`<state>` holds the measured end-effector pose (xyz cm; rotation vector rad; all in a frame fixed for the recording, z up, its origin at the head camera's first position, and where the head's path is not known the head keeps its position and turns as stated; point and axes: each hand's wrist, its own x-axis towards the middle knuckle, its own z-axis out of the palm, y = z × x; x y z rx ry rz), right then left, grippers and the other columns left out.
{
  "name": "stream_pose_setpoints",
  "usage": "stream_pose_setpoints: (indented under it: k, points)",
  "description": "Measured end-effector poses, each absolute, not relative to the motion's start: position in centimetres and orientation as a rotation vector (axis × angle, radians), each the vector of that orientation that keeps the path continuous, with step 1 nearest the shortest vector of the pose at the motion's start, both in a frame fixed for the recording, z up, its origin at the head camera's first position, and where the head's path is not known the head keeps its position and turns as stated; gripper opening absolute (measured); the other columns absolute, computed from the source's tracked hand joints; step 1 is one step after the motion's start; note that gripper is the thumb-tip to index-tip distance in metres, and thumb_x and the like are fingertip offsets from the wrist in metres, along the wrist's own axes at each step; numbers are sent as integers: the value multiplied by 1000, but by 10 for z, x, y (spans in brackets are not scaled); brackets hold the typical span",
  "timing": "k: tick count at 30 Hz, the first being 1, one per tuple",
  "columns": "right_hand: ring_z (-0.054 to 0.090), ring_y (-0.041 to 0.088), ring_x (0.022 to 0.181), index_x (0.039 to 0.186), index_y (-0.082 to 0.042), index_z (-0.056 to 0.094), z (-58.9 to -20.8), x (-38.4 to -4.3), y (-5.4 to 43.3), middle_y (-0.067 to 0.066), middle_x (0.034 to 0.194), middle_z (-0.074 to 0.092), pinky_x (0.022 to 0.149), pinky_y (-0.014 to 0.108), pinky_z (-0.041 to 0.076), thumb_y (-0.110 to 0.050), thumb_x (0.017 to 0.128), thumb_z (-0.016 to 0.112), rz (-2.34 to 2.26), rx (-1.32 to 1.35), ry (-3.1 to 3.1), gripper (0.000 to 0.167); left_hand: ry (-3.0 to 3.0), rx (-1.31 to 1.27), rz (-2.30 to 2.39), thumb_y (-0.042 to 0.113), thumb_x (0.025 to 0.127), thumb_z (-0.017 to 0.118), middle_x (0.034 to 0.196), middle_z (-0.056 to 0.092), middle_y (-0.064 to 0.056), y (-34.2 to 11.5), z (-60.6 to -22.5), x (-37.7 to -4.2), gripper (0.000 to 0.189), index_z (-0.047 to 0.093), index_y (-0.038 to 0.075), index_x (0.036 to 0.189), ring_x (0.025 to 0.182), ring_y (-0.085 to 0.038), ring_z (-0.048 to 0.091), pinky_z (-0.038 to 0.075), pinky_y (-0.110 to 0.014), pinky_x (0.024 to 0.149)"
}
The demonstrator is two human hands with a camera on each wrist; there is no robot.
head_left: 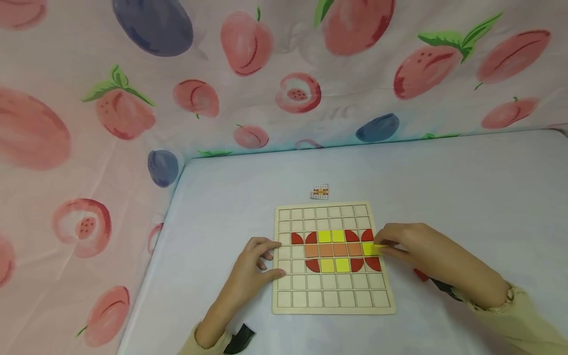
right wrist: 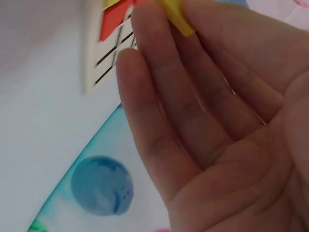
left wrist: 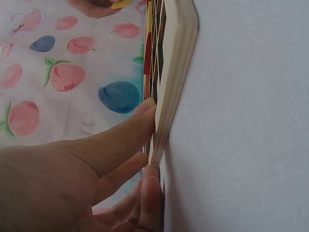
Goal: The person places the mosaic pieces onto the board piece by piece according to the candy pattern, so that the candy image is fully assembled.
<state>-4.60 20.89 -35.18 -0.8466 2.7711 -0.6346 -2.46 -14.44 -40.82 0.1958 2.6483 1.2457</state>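
A square wooden grid board (head_left: pixel 328 298) lies on the table with red quarter-round tiles (head_left: pixel 312 266), yellow square tiles (head_left: pixel 325 236) and a row of orange square tiles (head_left: pixel 333 250) in its cells. At the board's left edge, my left hand (head_left: pixel 248 268) rests its spread thumb and fingers against the rim; the left wrist view shows the thumb (left wrist: pixel 128 133) on the board's edge. My right hand (head_left: pixel 412 246) pinches a yellow tile (right wrist: pixel 176 15) between thumb and fingertips. It is over the board's right edge, beside a yellow tile lying in the grid.
A small printed pattern card (head_left: pixel 319 192) lies just beyond the board. Partly hidden under the right forearm is a red piece (head_left: pixel 420 274) on the white table (head_left: pixel 222 217). Fruit-print cloth (head_left: pixel 266 93) rises behind the table and along its left side.
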Motion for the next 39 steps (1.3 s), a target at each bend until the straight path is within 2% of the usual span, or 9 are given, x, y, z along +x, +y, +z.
stream_pose_setpoints:
  k: [15, 24, 33, 39]
  points:
    - [52, 0, 70, 90, -17, 73, -337, -51, 159, -14, 82, 63, 66, 21, 52, -17, 85, 79, -660, -1020, 2760, 8, 2655, 189, 1242, 10, 74, 87, 125, 53, -3, -144, -408, -24, 55, 66, 12, 125, 82, -12, 53, 49, -22, 72]
    - [55, 1, 75, 94, -17, 73, -342, -61, 133, -11, 89, 66, 69, 22, 52, -15, 89, 74, -790, -1152, 2618, 5, 2640, 180, 1256, 10, 74, 87, 124, 53, -3, -144, -407, -23, 55, 66, 12, 125, 83, -13, 53, 49, -22, 73]
    - [58, 4, 81, 100, -12, 75, -350, -71, 108, -7, 94, 68, 75, 23, 54, -15, 90, 74, -836, -1124, 2557, 11, 2641, 193, 1246, 11, 75, 87, 125, 53, -4, -145, -408, -23, 54, 66, 12, 125, 84, -12, 53, 50, -22, 73]
    - [58, 7, 77, 97, -11, 75, -353, -77, 96, -4, 90, 68, 74, 25, 54, -11, 90, 73, -795, -1094, 2586, 7, 2647, 202, 1241, 12, 75, 87, 126, 53, -4, -145, -408, -24, 55, 66, 13, 126, 87, -12, 53, 51, -22, 74]
